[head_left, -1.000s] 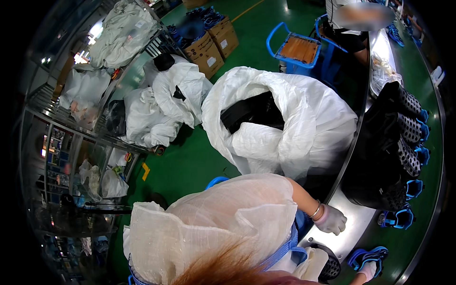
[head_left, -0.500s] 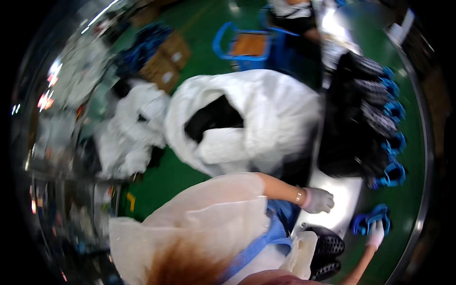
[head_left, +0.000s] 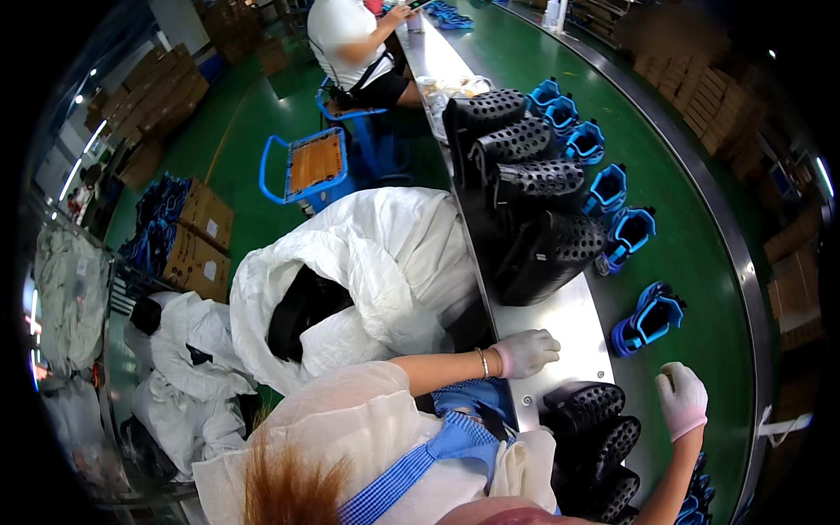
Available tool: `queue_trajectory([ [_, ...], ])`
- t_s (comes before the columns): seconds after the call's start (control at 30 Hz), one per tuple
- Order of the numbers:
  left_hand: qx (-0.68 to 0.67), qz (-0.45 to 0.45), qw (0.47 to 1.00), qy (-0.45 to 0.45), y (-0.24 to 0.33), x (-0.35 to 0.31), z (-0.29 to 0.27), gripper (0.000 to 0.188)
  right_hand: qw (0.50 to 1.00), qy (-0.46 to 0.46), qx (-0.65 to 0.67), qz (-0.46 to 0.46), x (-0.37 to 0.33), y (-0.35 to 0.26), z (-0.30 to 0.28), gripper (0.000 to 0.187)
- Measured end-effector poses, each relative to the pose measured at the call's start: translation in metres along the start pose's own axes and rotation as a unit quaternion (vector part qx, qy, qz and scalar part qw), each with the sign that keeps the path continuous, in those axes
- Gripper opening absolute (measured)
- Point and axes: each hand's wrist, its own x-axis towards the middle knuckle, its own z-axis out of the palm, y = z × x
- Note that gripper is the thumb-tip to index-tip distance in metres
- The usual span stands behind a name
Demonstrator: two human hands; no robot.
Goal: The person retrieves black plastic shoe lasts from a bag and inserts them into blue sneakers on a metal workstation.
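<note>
My left hand [head_left: 529, 353], in a pale glove, rests on the metal bench [head_left: 569, 319] with its fingers curled and nothing seen in them. My right hand [head_left: 682, 401], also gloved, is over the green surface [head_left: 691, 210] with fingers loosely bent and apart, holding nothing. Just beyond it stands a blue-and-black shoe upper [head_left: 646, 322], not touched. Several similar shoe uppers [head_left: 628, 238] form a row farther off. Black perforated boot-shaped pieces [head_left: 551, 254] stand on the bench past my left hand. More black perforated pieces [head_left: 586, 407] lie nearer me.
A large white sack [head_left: 394, 236] with black pieces inside stands left of the bench. Behind it are a blue trolley [head_left: 311, 166], cardboard boxes [head_left: 197, 262] and a seated person [head_left: 350, 44]. A metal rail [head_left: 744, 297] edges the green surface on the right.
My right hand, earlier on the blue-and-black shoe upper, has come away from it toward me. My left hand stays on the bench. The view has swung, showing more of the far end.
</note>
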Motion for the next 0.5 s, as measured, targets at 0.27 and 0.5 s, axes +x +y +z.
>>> queue_trajectory([
  [0.27,0.017,0.001,1.000,-0.005,0.003,0.000,0.000,0.022,0.999,-0.019,0.014,0.022,-0.059,-0.027,0.000,0.015],
  [0.5,-0.002,-0.049,0.999,-0.004,0.002,0.020,0.014,0.024,0.994,-0.019,0.007,0.104,-0.082,-0.040,-0.002,0.013],
])
